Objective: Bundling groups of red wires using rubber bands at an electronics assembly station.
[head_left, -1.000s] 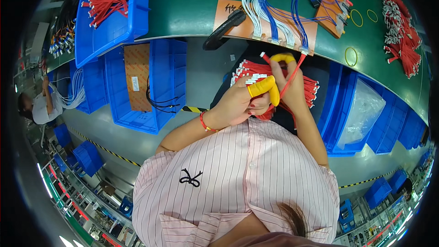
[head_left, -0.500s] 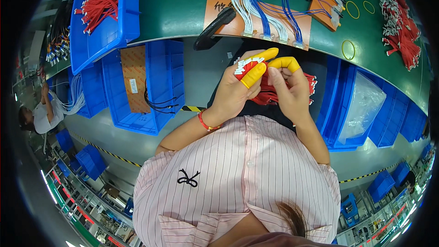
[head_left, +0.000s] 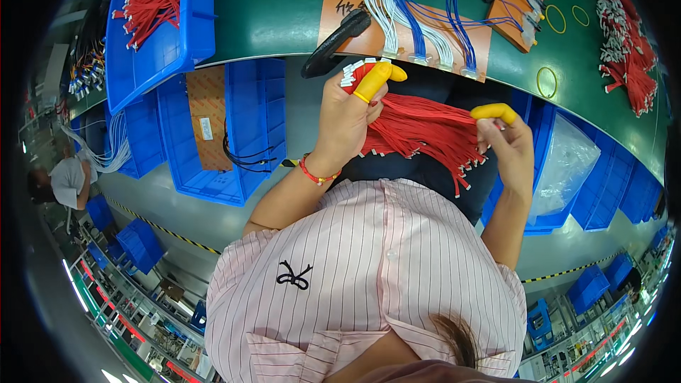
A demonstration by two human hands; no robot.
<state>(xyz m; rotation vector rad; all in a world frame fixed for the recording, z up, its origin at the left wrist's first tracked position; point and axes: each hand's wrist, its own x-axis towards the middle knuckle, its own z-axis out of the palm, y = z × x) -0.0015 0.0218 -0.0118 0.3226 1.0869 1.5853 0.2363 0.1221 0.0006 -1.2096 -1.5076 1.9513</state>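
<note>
Wrapped around one end of a bundle of red wires [head_left: 425, 124], my left hand [head_left: 342, 122] is closed, its thumb and one fingertip covered by yellow finger cots. White connectors [head_left: 352, 73] stick out past its fingers. The wires stretch to the right above my lap, their far ends hanging loose and fanned out. At that loose end, my right hand [head_left: 514, 152] is pinched, with a yellow cot on its index finger. A bit of red wire shows between its thumb and index finger.
Ahead is a green bench [head_left: 269, 14] with a blue tray [head_left: 198, 21] of red wires, an orange board [head_left: 340, 35] under white and blue cables, a black handle-like object [head_left: 337, 42] and yellow rings [head_left: 546, 84]. Blue bins [head_left: 255, 120] stand below. Another person [head_left: 67, 181] is far left.
My right hand has moved away to the right, from beside my left hand to the wires' far end. My left hand has shifted slightly left, and more of the bundle shows.
</note>
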